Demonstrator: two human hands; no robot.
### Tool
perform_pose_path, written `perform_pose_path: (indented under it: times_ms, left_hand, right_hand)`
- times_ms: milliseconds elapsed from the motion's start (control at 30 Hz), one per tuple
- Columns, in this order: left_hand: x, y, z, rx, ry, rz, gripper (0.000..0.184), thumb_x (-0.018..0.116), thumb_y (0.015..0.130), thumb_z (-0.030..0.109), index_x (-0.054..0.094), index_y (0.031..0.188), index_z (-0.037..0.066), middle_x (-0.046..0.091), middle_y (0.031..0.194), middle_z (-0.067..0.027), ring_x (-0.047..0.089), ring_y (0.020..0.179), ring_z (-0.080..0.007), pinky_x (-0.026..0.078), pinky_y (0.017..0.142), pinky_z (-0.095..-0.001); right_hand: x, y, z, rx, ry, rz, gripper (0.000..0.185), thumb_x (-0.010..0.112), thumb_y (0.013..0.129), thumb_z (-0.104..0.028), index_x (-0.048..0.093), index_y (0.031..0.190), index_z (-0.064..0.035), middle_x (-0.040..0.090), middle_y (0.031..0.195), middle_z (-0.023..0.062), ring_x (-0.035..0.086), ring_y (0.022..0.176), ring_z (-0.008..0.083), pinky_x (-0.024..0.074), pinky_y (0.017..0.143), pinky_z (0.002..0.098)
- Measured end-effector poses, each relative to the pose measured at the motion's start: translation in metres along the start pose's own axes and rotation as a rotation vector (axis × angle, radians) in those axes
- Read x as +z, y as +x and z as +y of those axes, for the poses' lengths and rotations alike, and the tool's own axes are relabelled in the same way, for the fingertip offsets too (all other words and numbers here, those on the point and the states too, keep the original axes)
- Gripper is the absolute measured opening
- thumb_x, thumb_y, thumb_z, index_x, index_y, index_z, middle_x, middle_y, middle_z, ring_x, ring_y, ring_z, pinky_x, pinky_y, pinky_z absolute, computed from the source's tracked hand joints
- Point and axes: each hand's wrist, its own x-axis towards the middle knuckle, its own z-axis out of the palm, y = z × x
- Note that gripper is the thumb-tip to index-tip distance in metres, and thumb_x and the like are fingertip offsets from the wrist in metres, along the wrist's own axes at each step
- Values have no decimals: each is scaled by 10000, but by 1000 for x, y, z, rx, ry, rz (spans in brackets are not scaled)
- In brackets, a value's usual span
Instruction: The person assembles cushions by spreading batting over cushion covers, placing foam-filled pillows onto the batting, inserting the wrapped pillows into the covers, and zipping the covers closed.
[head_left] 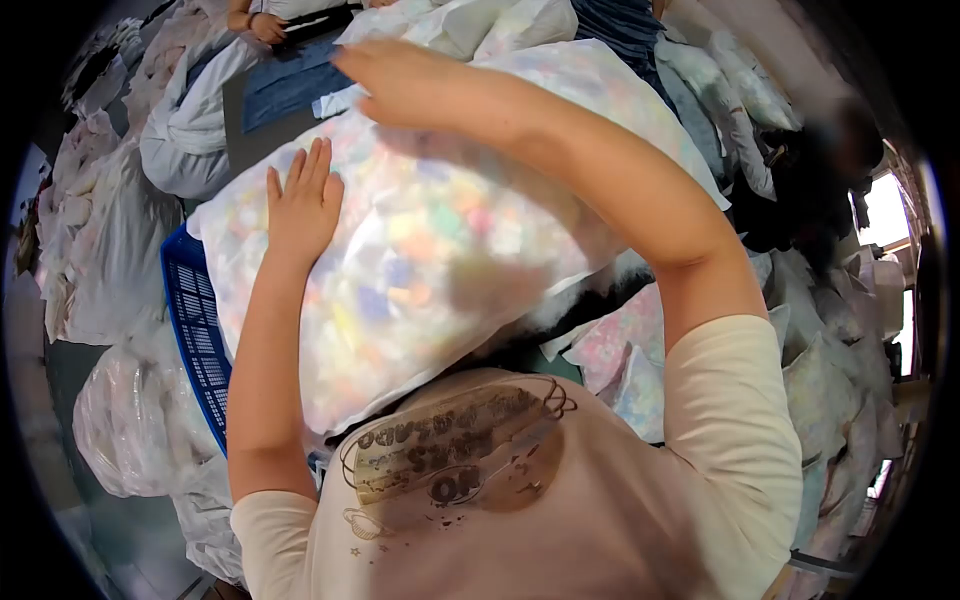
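A large white pillow-like bag (430,250), with blurred pastel patches showing through, fills the middle of the view in front of my chest. My left hand (304,200) lies flat on its left part, fingers spread and pointing away from me. Over the bag's far edge reaches my right hand (395,85), its fingers pointing left and partly smeared by motion; whether they hold anything does not show. Close to that hand is a small pale blue and white piece (338,103). Under the bag's left side a blue plastic basket (200,330) sticks out.
Dark blue cloth (290,85) lies on a grey surface beyond the bag. Another person's hand (267,28) shows at the top. White sacks (115,240) are piled at left, wrapped bundles (125,420) below them. Patterned pillows (615,350) and more bags (825,380) stand at right.
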Motion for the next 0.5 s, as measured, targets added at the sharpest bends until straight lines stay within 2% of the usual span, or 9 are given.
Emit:
perform_pose_path:
  times_ms: [33, 133, 200, 233, 300, 367, 400, 467, 500]
  left_hand:
    - [-1, 4, -2, -13, 3, 4, 550, 346, 1006, 362, 374, 1503, 128, 395, 1541, -73, 362, 1420, -276, 128, 1187, -551]
    - [-4, 1, 4, -36, -27, 7, 545, 354, 999, 339, 389, 1491, 107, 408, 1532, -79, 369, 1414, -280, 147, 1181, -554]
    - [9, -7, 10, 10, 126, -34, 540, 358, 995, 328, 403, 1479, 92, 416, 1525, -86, 377, 1408, -283, 161, 1177, -557]
    - [11, -1, 10, 35, 205, -33, 538, 359, 992, 322, 410, 1473, 85, 420, 1522, -89, 381, 1405, -284, 168, 1175, -558]
    - [0, 14, 11, 34, 135, 92, 515, 378, 982, 269, 433, 1452, 67, 430, 1513, -103, 393, 1397, -289, 191, 1167, -555]
    - [-9, -9, 2, 68, 20, 66, 506, 384, 981, 246, 433, 1452, 68, 430, 1513, -102, 391, 1399, -287, 192, 1167, -554]
    - [-14, -8, 2, 40, 16, 27, 508, 387, 985, 232, 413, 1467, 75, 425, 1517, -103, 373, 1412, -281, 170, 1177, -545]
    - [-16, -4, 0, 30, -25, 34, 510, 383, 991, 239, 403, 1475, 81, 417, 1523, -102, 362, 1420, -278, 165, 1179, -542]
    - [-15, -10, -1, 21, -47, 24, 512, 381, 993, 242, 397, 1479, 83, 413, 1525, -101, 356, 1424, -277, 162, 1180, -541]
  right_hand:
    - [-15, 19, -8, -176, 50, 305, 419, 593, 844, -127, 539, 1245, -19, 607, 1193, 191, 555, 1135, 349, 433, 952, 447]
    - [27, -6, -26, -34, -160, 495, 485, 576, 845, -203, 543, 1273, 24, 560, 1309, 193, 479, 1265, 354, 349, 1067, 471]
    - [145, -69, -11, 269, 30, -27, 539, 529, 867, -241, 505, 1326, 41, 512, 1387, 203, 415, 1357, 343, 292, 1133, 475]
    - [162, -79, -19, 336, 47, 245, 552, 494, 877, -238, 485, 1346, 53, 515, 1377, 220, 429, 1343, 343, 297, 1125, 484]
    - [110, -48, -2, 282, 115, 51, 570, 509, 909, -291, 470, 1379, 28, 501, 1405, 216, 423, 1349, 363, 298, 1130, 482]
    - [74, -32, 8, 346, 365, -266, 550, 514, 944, -306, 465, 1390, 13, 499, 1407, 223, 421, 1352, 364, 330, 1128, 457]
    - [40, -31, 16, 208, 204, -175, 574, 535, 951, -342, 455, 1400, 7, 496, 1415, 224, 432, 1346, 365, 343, 1120, 437]
    - [-42, 3, 49, 236, 438, 265, 466, 588, 881, -387, 664, 1036, 45, 653, 1095, 262, 593, 1097, 413, 476, 922, 450]
    - [-56, 5, 79, 116, 107, 547, 405, 611, 871, -342, 678, 932, 52, 680, 1003, 231, 612, 1052, 402, 473, 916, 440]
